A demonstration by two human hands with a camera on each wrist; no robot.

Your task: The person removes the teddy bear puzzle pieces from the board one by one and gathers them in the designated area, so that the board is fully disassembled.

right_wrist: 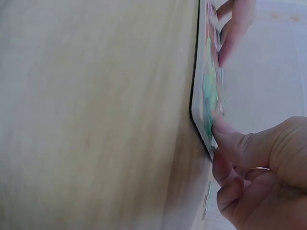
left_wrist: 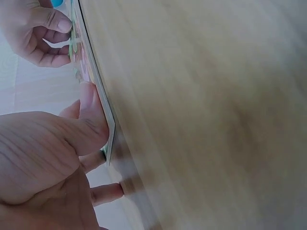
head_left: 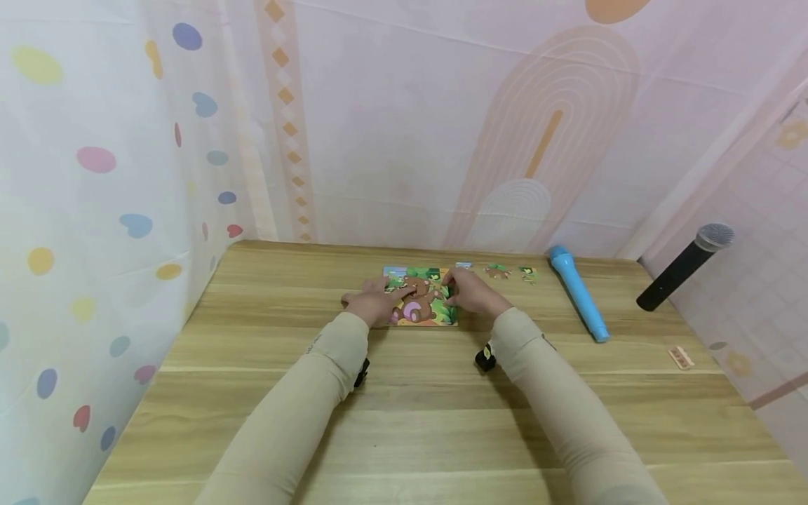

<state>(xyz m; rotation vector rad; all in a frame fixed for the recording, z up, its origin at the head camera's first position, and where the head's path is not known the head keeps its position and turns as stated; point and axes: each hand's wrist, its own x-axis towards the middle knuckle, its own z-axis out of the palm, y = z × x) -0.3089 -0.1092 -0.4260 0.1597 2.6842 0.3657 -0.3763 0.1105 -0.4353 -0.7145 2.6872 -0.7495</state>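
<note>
A bear jigsaw puzzle (head_left: 419, 315) in a flat board lies toward the table's far side; in both wrist views its board is seen edge-on. My left hand (head_left: 372, 306) rests on its left part, fingers reaching over the bear; the left wrist view shows the thumb (left_wrist: 91, 112) on the near edge. At the right edge, my right hand (head_left: 475, 292) has bent fingers and thumb (right_wrist: 235, 141) gripping the puzzle. Whether a single piece is pinched there is hidden. Loose puzzle pieces (head_left: 497, 271) lie behind and right of that hand.
Right of the puzzle lies a blue microphone (head_left: 579, 294). Farther right is a black microphone (head_left: 678, 275) with a silver head, beside a small light-coloured tag (head_left: 681, 358). Patterned curtains (head_left: 391, 140) border the wooden table (head_left: 404, 435) at its back and sides.
</note>
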